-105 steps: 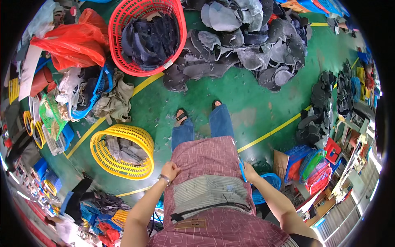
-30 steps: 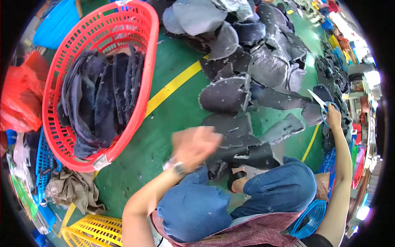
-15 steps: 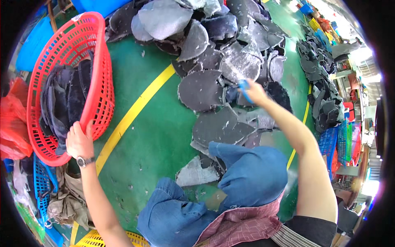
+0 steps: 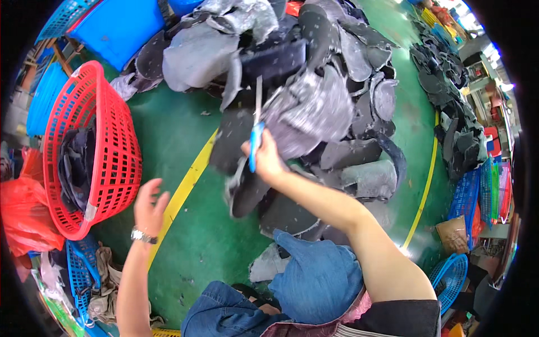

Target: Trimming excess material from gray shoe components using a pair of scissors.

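Note:
My right hand (image 4: pixel 269 160) grips a pair of scissors (image 4: pixel 256 137) by the blue handle, its metal blade pointing away from me over a pile of dark grey, fuzzy-edged pieces (image 4: pixel 314 109). Several pieces around the scissors are blurred by motion. Beside a red plastic basket (image 4: pixel 120 151), my left hand (image 4: pixel 150 209) hovers over the green floor with its fingers apart and nothing in them. The basket leans over, and dark folded pieces (image 4: pixel 77 168) lie inside. My left wrist wears a watch (image 4: pixel 144 236).
A blue bin (image 4: pixel 118 31) stands at the far left, and a red plastic bag (image 4: pixel 28 208) lies left of the basket. A yellow line (image 4: pixel 182 194) crosses the green floor. Another dark heap (image 4: pixel 460 129) and a blue basket (image 4: pixel 451 281) are on the right.
My left hand has let go of the red basket's rim and moved right of it. My right hand has swung left with the scissors, and the pieces in the pile have shifted.

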Tool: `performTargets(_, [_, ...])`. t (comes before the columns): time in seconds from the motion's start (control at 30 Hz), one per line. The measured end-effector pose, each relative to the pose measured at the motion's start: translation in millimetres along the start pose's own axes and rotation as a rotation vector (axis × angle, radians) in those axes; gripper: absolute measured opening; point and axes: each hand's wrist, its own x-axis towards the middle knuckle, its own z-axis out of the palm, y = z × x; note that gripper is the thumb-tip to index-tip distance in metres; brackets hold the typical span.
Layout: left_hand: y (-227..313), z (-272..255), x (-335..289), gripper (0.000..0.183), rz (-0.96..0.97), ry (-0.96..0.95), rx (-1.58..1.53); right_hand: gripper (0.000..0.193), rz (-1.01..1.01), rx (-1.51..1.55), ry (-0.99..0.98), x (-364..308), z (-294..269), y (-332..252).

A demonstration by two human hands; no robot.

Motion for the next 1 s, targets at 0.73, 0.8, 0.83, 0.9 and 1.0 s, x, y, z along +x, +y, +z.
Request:
performTargets(0.73, [241.1, 183.2, 155.0, 0.067, 0.340, -0.317, 0.280, 0.036, 0.192, -0.683, -0.945, -114.0, -60.4, -11.1])
performTargets(0.8, [244.3, 247.9, 140.5, 0.091, 0.293, -0.293, 0.458, 0.035, 0.023, -0.563, -0.989, -113.8, -40.8, -11.0])
performTargets(0.83, [229.4, 272.0, 140.4, 0.087, 0.320, -0.221, 0.541, 0.034, -0.110, -0.490, -0.954, -117.4, -26.4, -2.2])
performTargets(0.9, [209.9, 265.8, 164.1, 0.065, 0.346, -0.194, 0.701, 0.043, -0.128, -0.534, -1.087, -99.8, -22.9, -21.3])
performTargets(1.0, [214.9, 192.4, 191.1, 0.032, 0.462, -0.101, 0.668, 0.039, -0.143, -0.551, -1.073, -80.2, -64.9, -29.8])
